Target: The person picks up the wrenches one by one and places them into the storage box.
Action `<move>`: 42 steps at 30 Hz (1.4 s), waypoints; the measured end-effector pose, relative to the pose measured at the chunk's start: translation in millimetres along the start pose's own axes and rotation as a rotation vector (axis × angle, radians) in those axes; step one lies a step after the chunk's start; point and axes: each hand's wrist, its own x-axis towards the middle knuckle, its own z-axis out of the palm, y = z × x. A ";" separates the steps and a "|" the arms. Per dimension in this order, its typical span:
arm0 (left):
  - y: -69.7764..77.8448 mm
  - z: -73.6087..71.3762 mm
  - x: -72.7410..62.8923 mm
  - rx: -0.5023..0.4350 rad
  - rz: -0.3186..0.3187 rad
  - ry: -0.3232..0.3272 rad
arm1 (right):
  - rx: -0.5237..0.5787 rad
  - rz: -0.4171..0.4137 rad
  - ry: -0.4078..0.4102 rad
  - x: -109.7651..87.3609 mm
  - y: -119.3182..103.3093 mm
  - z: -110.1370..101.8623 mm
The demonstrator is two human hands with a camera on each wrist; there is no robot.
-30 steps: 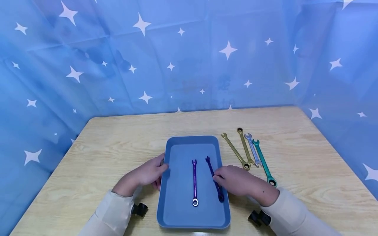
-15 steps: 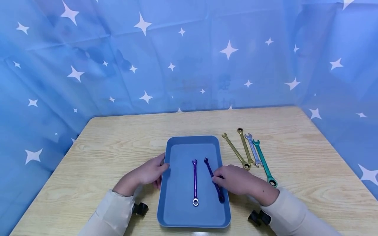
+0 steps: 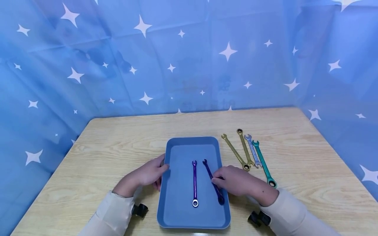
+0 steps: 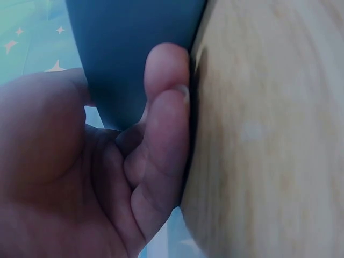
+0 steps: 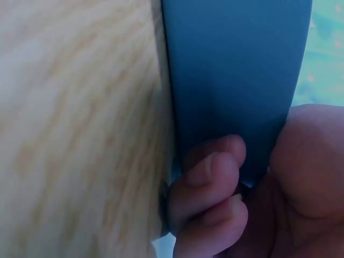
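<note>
A blue-grey tray (image 3: 178, 214) lies lengthwise on the table, with two purple wrenches in it. One purple wrench (image 3: 195, 183) sits near the middle, ring end towards me. My right hand (image 3: 233, 180) reaches over the right rim and pinches the darker purple wrench (image 3: 208, 169) at mid-shaft; that wrench slants, and its middle is partly hidden. At the left rim, my left hand (image 3: 149, 172) grips the tray, thumb on top and fingers against the outer wall (image 4: 129, 48). In the right wrist view, curled fingers (image 5: 207, 188) lie beside the tray's outside wall.
Right of the tray lie two gold wrenches (image 3: 234, 150) (image 3: 245, 146), a light blue wrench (image 3: 253, 151) and a green wrench (image 3: 264, 164). A blue star-printed curtain (image 3: 189, 59) hangs behind the wooden table (image 3: 118, 141).
The darker purple wrench has shifted slightly left and towards me in my right fingers. My left hand and the tray look the same.
</note>
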 end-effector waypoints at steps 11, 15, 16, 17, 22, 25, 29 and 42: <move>-0.8 0.4 0.4 -0.001 -0.002 0.000 | -0.027 0.026 0.018 1.1 -1.4 1.2; -1.2 -0.1 0.2 0.008 0.004 0.014 | -0.006 0.010 0.029 1.3 -1.5 0.5; -1.3 -0.2 0.1 0.007 0.004 0.016 | -0.002 0.008 0.031 1.4 -1.4 0.5; -1.6 -0.1 0.0 0.005 0.003 0.016 | 0.001 0.007 0.031 1.4 -1.3 0.6; -3.1 1.0 -0.6 -0.002 -0.008 0.001 | 0.011 0.014 0.016 1.3 -1.0 2.0; -3.5 1.6 -0.1 0.002 -0.007 0.010 | 0.008 0.020 0.023 1.4 -1.1 2.6; -4.0 2.3 0.4 -0.003 -0.009 0.010 | 0.002 0.027 0.029 0.7 -0.8 3.7; -0.4 0.4 -0.4 -0.003 -0.005 0.005 | -0.015 0.024 0.041 0.4 -2.0 2.5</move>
